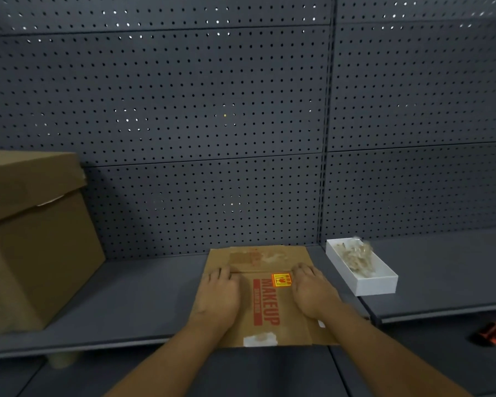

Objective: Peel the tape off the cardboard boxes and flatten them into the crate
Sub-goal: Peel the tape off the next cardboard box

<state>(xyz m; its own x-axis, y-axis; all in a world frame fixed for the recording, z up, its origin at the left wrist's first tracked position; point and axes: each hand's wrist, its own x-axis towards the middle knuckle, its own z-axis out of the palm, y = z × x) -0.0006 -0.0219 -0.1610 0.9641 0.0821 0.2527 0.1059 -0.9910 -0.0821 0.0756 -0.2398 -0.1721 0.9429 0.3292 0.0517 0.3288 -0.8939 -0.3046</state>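
Both hands, left [219,293] and right [312,292], press flat-fingered on the cardboard box [265,305] lying on the near shelf [143,305], gripping nothing. Flattening seems underway; next, probably carry it to the crate, unseen here.

head view | looks forward-down, close over shelf [143,296] | faces pegboard [184,110]

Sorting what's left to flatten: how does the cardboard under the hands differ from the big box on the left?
The MAKEUP box lies flat on the shelf, pressed by the left hand and right hand; the big box stands at full height, untouched. The MAKEUP box carries red print and an orange sticker; the big box looks plain. Both are brown cardboard.
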